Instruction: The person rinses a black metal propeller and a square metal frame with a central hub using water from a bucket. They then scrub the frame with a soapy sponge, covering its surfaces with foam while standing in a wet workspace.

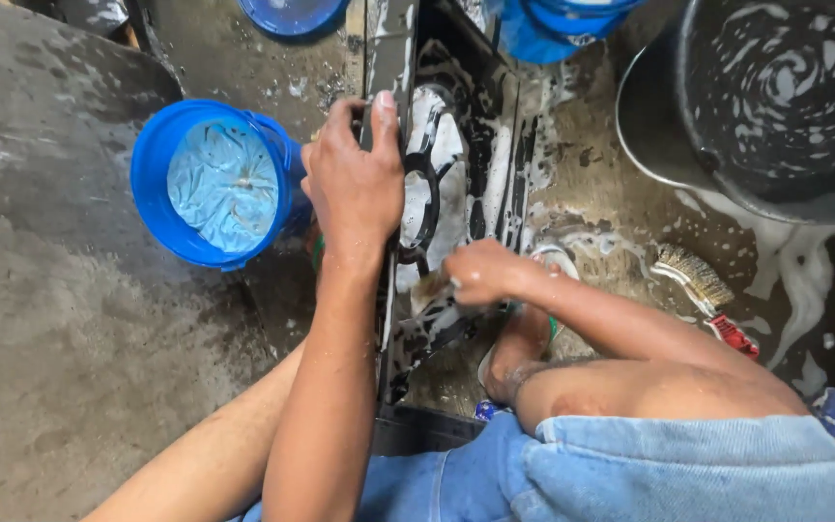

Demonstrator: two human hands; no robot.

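A black gas stove top (466, 164), covered in white soap foam, stands tilted on its edge on the wet concrete floor between my legs. My left hand (352, 179) grips its upper left edge, fingers curled over the rim. My right hand (480, 274) is closed on a small scrubbing pad or brush, pressed against the stove's soapy face near a round burner ring (422, 198). What exactly the right hand holds is mostly hidden by foam and fingers.
A blue bucket (152, 174) with cloudy water stands left of the stove. A large black tub (775, 97) of sudsy water sits at top right. A wire brush with a red handle (703, 290) lies on the foamy floor. More blue containers (543, 29) stand at the top.
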